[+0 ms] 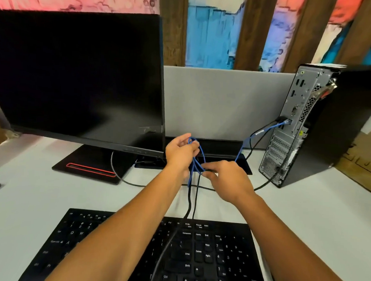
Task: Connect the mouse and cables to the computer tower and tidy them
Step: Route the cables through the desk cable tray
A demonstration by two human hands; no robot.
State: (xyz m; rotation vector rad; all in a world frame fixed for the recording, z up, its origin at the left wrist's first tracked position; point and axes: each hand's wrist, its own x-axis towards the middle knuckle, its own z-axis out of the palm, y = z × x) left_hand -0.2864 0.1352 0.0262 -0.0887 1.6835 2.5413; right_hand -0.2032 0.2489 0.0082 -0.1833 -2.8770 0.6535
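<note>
Above the keyboard (147,250), the left hand (180,153) grips looped blue cable (197,159) plugged into the tower (319,126) at far right, while the right hand (229,181) seemingly pinches the loops' lower end

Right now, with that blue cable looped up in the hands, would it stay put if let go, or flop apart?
Probably flop: the blue cable bends in loose loops between the left hand and right hand, so it looks limp. It likely weighs little. Its far end is plugged into the tower, so pulling could tug that.
</note>
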